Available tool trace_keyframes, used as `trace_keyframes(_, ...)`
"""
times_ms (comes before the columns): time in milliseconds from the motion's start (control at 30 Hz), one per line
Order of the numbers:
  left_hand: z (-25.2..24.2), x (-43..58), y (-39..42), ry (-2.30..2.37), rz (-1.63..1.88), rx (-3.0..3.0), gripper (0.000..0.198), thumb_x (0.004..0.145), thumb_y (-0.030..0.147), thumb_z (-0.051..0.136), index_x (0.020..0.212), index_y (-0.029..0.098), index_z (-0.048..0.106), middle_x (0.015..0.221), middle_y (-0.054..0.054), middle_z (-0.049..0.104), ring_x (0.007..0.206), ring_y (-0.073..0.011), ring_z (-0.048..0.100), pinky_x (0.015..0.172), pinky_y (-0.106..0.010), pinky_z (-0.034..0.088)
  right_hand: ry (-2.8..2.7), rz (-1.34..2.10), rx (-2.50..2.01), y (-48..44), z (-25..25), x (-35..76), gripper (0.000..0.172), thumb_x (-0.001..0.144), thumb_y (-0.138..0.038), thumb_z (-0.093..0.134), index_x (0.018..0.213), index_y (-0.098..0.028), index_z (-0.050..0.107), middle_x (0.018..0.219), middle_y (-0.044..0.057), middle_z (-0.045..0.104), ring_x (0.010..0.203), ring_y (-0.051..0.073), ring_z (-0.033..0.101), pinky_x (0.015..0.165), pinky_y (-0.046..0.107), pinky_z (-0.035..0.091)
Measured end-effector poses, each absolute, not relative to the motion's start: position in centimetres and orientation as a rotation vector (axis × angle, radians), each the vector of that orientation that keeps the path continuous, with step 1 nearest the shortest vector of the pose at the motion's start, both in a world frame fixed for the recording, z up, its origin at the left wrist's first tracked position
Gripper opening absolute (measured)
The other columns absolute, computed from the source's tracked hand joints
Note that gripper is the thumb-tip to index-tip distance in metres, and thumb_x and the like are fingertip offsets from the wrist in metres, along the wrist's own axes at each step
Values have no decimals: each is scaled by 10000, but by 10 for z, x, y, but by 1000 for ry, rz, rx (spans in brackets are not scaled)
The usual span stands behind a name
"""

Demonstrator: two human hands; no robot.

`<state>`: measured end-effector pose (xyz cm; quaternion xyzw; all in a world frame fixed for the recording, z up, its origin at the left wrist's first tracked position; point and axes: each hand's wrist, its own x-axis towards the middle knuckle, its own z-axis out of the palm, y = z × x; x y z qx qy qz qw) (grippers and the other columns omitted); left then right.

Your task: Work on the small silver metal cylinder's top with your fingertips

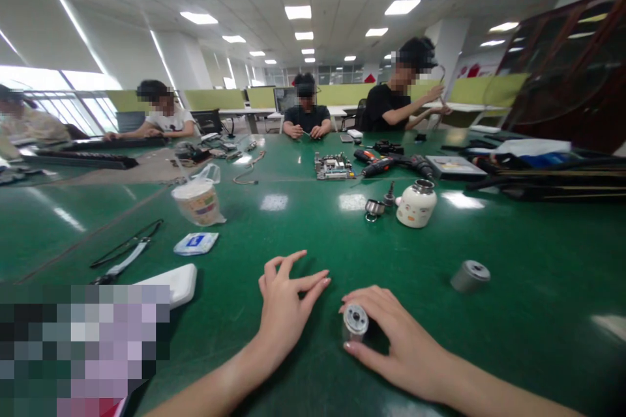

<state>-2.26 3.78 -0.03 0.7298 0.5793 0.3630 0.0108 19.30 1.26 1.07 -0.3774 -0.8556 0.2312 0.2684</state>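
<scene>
Between the thumb and fingers of my right hand (386, 332) stands a small cylindrical motor (355, 324). It is silver, upright on the green table, and its round end with a dark centre faces up. My left hand (288, 293) hovers to the left of it, fingers apart, holding nothing. A second silver cylindrical motor (470, 275) sits farther right, away from both hands.
A cream bottle (417, 205) stands open beyond my hands, its metal lid (374, 210) beside it. Farther back lie a circuit board (335, 166) and power drills (391, 163). At left are a bagged cup (196, 201), a tissue pack (196, 244) and a white device (178, 283). Several people sit or stand around.
</scene>
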Motion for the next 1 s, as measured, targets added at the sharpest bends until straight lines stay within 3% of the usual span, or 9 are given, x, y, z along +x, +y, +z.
trace_keyframes(100, 5, -17, 30, 1498, 1365, 2256, 191, 866, 216, 707, 987, 345, 779, 1152, -32, 680, 1122, -291, 445, 974, -503, 388, -2321, 612, -1016, 13, 10, 193, 308, 836, -269, 684, 1126, -233, 588, 1170, 85, 655, 1082, 269, 581, 971, 460, 437)
trace_keyframes(300, 6, -6, 13, 1116, 1304, 2182, 164, 897, 199, 675, 1004, 298, 751, 1033, -16, 738, 1121, -273, 493, 978, -466, 411, -2340, 618, -1009, 14, 8, 193, 314, 851, -251, 674, 1142, -221, 558, 1170, 84, 634, 1085, 257, 563, 954, 438, 435)
trace_keyframes(800, 3, 3, 13, 1006, 1294, 2137, 201, 872, 153, 668, 990, 294, 749, 1026, -29, 717, 1091, -264, 497, 968, -453, 432, -2319, 627, -1019, 12, 6, 190, 329, 852, -193, 654, 1161, -237, 550, 1153, 48, 631, 1052, 230, 557, 920, 404, 434)
trace_keyframes(1000, 3, -1, 11, 962, 1252, 2112, 293, 867, 166, 688, 1118, 317, 703, 1139, -31, 678, 1119, -251, 492, 978, -430, 426, -2334, 599, -1000, 12, 6, 192, 316, 879, -228, 641, 1179, -219, 543, 1162, 68, 626, 1072, 236, 548, 936, 413, 425)
